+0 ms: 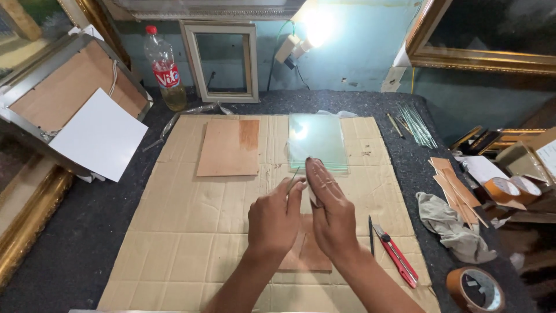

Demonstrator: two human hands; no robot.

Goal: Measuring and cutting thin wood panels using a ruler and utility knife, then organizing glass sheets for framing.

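Head view. Both hands meet over the middle of a flattened cardboard sheet (191, 243) covering the dark work table (92, 232). The left hand (275, 217) pinches a thin, pale sliver-like piece (294, 177) between thumb and forefinger; what it is cannot be told. The right hand (330, 211) stands edge-up with fingers extended and close together, a small white item (313, 196) held against its palm side. A brown board (310, 255) lies on the cardboard beneath both wrists. Just beyond the fingertips lies a stack of glass panes (317, 142); a larger brown board (229, 148) sits to its left. A red utility knife (397, 255) and a dark pen-like tool (370, 235) lie right of the right wrist.
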